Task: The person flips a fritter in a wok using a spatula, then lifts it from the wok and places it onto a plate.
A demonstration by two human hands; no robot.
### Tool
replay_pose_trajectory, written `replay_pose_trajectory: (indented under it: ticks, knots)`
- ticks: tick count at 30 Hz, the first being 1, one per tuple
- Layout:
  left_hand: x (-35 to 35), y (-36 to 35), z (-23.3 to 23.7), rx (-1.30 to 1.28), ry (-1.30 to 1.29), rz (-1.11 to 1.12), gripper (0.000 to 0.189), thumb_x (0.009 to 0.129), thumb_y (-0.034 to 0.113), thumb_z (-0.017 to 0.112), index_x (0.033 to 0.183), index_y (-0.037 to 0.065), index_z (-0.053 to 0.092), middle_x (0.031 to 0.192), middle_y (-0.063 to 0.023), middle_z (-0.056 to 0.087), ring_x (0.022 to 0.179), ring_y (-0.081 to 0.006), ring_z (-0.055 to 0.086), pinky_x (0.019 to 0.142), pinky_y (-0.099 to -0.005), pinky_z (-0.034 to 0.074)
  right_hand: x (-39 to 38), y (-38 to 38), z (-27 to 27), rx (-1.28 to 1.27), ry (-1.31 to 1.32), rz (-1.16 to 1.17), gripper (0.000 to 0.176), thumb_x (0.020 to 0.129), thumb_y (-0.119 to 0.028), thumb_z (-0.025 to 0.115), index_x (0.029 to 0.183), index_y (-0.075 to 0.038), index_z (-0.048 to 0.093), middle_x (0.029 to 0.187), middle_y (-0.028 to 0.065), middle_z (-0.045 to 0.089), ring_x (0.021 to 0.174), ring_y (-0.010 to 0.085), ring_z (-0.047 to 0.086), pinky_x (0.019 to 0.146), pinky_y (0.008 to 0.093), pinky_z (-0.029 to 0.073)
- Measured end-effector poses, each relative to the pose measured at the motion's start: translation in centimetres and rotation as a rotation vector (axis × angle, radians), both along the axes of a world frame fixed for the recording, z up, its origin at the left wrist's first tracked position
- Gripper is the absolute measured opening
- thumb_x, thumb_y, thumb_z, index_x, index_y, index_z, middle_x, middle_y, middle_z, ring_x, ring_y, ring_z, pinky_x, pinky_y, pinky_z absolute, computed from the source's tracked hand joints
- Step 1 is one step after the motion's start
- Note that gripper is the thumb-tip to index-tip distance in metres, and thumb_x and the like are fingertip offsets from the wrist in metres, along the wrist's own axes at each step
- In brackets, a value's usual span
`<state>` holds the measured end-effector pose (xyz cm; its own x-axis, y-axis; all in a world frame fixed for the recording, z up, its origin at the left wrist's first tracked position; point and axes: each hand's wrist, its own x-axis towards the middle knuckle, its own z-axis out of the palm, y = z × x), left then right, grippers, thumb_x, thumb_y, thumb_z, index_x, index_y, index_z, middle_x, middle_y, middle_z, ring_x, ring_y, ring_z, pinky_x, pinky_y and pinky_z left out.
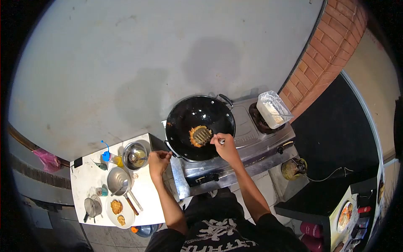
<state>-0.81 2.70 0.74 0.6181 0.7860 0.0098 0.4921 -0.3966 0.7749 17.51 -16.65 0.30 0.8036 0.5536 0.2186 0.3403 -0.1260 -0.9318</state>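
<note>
A black wok (176,113) sits on the stove's left burner. Inside it lies a browned fritter (195,140), partly covered by the slotted head of a metal spatula (203,135). My right hand (224,147) is closed round the spatula's handle, over the wok's right side. At the wok's lower left edge, my left hand (158,163) has its fingers closed at the side handle (172,152), which they partly hide.
Right of the wok, a clear plastic tub (272,110) of white powder stands on the other burner. The white table (147,201) at left bears a steel bowl (135,155), a saucepan (119,181), a strainer (92,206) and a plate (126,216) with fritters. A gas cylinder (294,169) stands at right.
</note>
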Motion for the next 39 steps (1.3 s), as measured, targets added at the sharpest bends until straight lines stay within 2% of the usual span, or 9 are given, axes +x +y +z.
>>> replay_pose_trajectory:
  ticks: [8, 10, 11, 13, 17, 25, 27, 32, 39]
  knots:
    - [-0.1, 0.0, -0.1, -0.11, 0.001, 0.02, 0.022, 0.077, 0.017, 0.076, 0.078, -0.004, 0.07, 0.064, -0.0132, 0.066, 0.056, -0.0166, 0.062, 0.057, -0.0314, 0.048, 0.5, 1.0, -0.5, -0.013, -0.044, -0.006, 0.016, 0.085, -0.002, 0.055, 0.076, 0.006, 0.064, 0.07, 0.0148, 0.067, 0.066, 0.0162, 0.065, 0.061, 0.0297, 0.049]
    - [-0.2, 0.1, -0.3, -0.053, -0.006, 0.013, 0.022, 0.076, 0.017, 0.076, 0.077, -0.004, 0.07, 0.065, -0.0141, 0.067, 0.057, -0.0181, 0.064, 0.058, -0.0313, 0.049, 0.3, 0.7, -0.8, 0.082, -0.085, 0.015, 0.026, 0.091, -0.006, 0.053, 0.069, 0.005, 0.061, 0.059, 0.0062, 0.059, 0.057, 0.0072, 0.051, 0.054, 0.0256, 0.041]
    - [-0.2, 0.0, -0.3, -0.055, -0.005, 0.014, 0.022, 0.076, 0.017, 0.076, 0.077, -0.004, 0.07, 0.065, -0.0141, 0.067, 0.057, -0.0181, 0.064, 0.058, -0.0313, 0.049, 0.4, 0.4, -0.8, 0.08, -0.084, 0.015, 0.026, 0.091, -0.006, 0.053, 0.069, 0.005, 0.061, 0.059, 0.0062, 0.059, 0.057, 0.0072, 0.051, 0.054, 0.0256, 0.041]
    - [-0.2, -0.1, -0.4, -0.054, -0.01, 0.035, 0.022, 0.076, 0.016, 0.076, 0.077, -0.004, 0.07, 0.065, -0.0152, 0.067, 0.058, -0.0197, 0.065, 0.059, -0.0312, 0.05, 0.5, -0.4, -0.5, 0.007, -0.009, -0.002, 0.016, 0.086, -0.003, 0.055, 0.076, 0.006, 0.065, 0.07, 0.0135, 0.068, 0.066, 0.0161, 0.066, 0.062, 0.0301, 0.05]
    - [0.1, -0.4, 0.0, -0.022, -0.03, 0.024, 0.022, 0.076, 0.016, 0.076, 0.076, -0.005, 0.07, 0.065, -0.0156, 0.067, 0.059, -0.0202, 0.066, 0.06, -0.0314, 0.05, 0.5, 0.1, -0.3, 0.002, -0.103, -0.021, 0.017, 0.086, -0.003, 0.055, 0.075, 0.006, 0.064, 0.071, 0.014, 0.068, 0.065, 0.0165, 0.066, 0.062, 0.0304, 0.05]
    - [-0.2, -0.9, -0.1, -0.036, -0.06, 0.064, 0.025, 0.075, 0.019, 0.077, 0.076, -0.004, 0.068, 0.064, -0.0148, 0.066, 0.058, -0.0204, 0.065, 0.06, -0.0313, 0.049, 0.1, -0.3, 0.0, -0.033, -0.069, 0.013, 0.018, 0.087, -0.004, 0.056, 0.076, 0.006, 0.064, 0.071, 0.015, 0.067, 0.065, 0.0173, 0.066, 0.062, 0.0305, 0.05]
    - [-0.2, -0.8, -0.7, -0.039, -0.085, 0.077, 0.024, 0.076, 0.019, 0.077, 0.076, -0.004, 0.069, 0.063, -0.0144, 0.066, 0.058, -0.0192, 0.064, 0.06, -0.0309, 0.049, 0.1, -0.2, 0.2, -0.046, -0.064, -0.051, 0.018, 0.087, -0.004, 0.056, 0.075, 0.007, 0.063, 0.07, 0.0148, 0.067, 0.065, 0.0164, 0.065, 0.062, 0.0301, 0.05]
    - [-0.2, -0.9, -1.0, -0.097, -0.098, 0.053, 0.021, 0.077, 0.017, 0.075, 0.078, -0.003, 0.07, 0.063, -0.0136, 0.065, 0.056, -0.016, 0.063, 0.059, -0.0295, 0.048, 0.3, 0.7, -0.3, 0.024, -0.089, -0.001, 0.022, 0.089, -0.005, 0.055, 0.072, 0.007, 0.062, 0.069, 0.014, 0.066, 0.064, 0.0151, 0.064, 0.06, 0.0296, 0.048]
    - [-0.4, -0.9, -1.9, -0.12, -0.167, 0.075, 0.02, 0.077, 0.015, 0.074, 0.078, -0.004, 0.069, 0.063, -0.0136, 0.065, 0.056, -0.016, 0.062, 0.058, -0.0293, 0.048, 0.6, -0.1, -0.7, -0.033, 0.055, -0.016, 0.025, 0.091, -0.006, 0.054, 0.073, 0.006, 0.064, 0.066, 0.0099, 0.064, 0.063, 0.0116, 0.057, 0.06, 0.0279, 0.046]
